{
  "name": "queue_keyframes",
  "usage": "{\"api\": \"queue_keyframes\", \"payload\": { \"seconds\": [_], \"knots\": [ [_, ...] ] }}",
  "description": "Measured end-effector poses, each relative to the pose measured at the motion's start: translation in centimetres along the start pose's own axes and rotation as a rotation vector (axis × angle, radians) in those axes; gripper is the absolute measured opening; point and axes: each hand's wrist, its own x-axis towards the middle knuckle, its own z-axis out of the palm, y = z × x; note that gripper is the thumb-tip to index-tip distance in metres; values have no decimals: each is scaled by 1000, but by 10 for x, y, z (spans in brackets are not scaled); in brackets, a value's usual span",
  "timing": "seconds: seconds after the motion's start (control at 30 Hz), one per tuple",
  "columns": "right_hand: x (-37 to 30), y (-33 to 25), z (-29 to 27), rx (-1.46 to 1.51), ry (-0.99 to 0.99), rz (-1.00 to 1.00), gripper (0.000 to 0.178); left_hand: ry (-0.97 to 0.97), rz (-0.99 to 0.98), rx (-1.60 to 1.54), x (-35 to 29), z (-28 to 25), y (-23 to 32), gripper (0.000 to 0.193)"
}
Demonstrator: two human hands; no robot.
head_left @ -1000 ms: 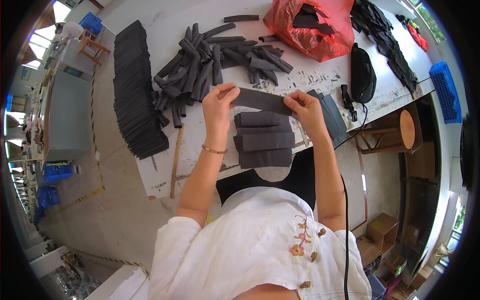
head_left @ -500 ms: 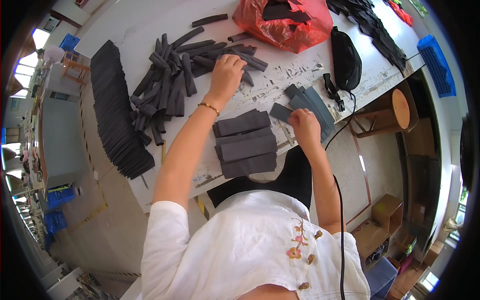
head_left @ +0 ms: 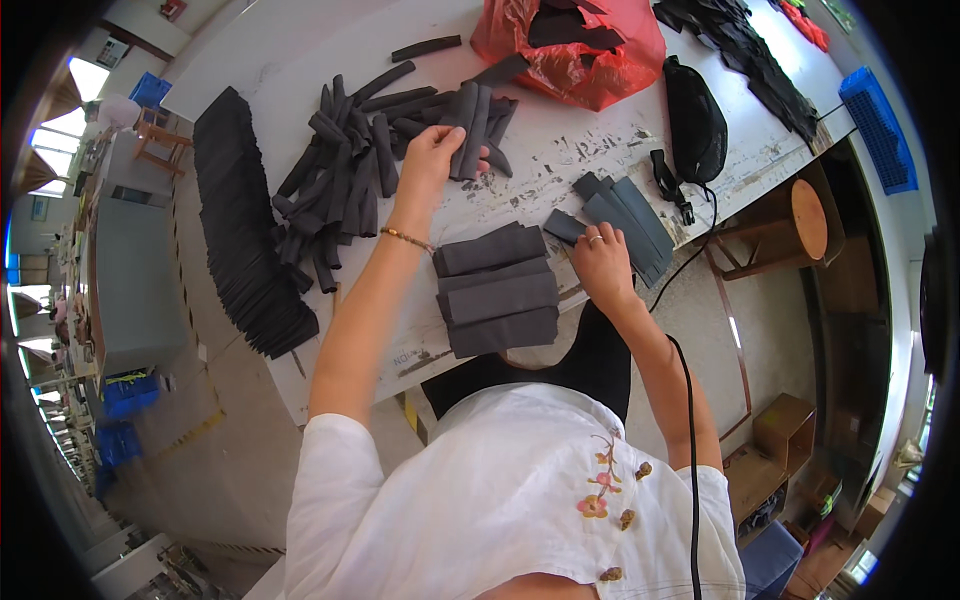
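My left hand (head_left: 432, 162) is closed on a dark grey folded fabric strip (head_left: 474, 128), lifted at the near side of a loose heap of rolled dark strips (head_left: 345, 165). My right hand (head_left: 602, 262) pinches the end of a small blue-grey flat piece (head_left: 563, 227), low over the table. Just right of it several more blue-grey pieces (head_left: 630, 222) lie fanned and overlapping. Between my arms, near the table's front edge, flat dark grey fabric pieces (head_left: 498, 290) lie in overlapping rows.
A long row of stacked black pieces (head_left: 240, 220) runs down the left. At the back are a red plastic bag (head_left: 610, 75) with dark fabric, a black pouch (head_left: 697, 120) and more black strips (head_left: 745, 50). A black cable (head_left: 690, 430) hangs past my right arm. A wooden stool (head_left: 805, 220) stands right.
My left hand has drawn back toward me from the heap, bringing a dark fabric strip up with it. My right hand has shifted slightly nearer to me, still at the small blue-grey piece.
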Motion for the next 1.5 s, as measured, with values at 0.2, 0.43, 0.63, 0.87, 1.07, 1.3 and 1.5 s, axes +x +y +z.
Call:
{"api": "queue_keyframes", "payload": {
  "seconds": [0.2,0.43,0.63,0.87,1.07,1.3,1.5],
  "knots": [
    [-3,1,-15,265,140,168,7,-76,-118,-480,-44,-3,-5,29],
    [36,-24,-68,1189,504,538,29,-26,-149,-719,-62,-8,-11,19],
    [39,-52,-93,1139,209,404,28,81,-166,-741,-71,-12,-9,18],
    [42,-63,-99,717,324,50,24,-41,-146,-789,-78,-13,-4,21],
    [40,-67,-97,793,256,185,41,-77,-121,-727,-78,-15,-7,18],
    [51,-69,-118,626,336,60,31,104,-100,-673,-75,-14,-11,22],
    [62,-69,-122,495,431,0,28,77,-156,-639,-79,-10,-6,22]
  ]
}}
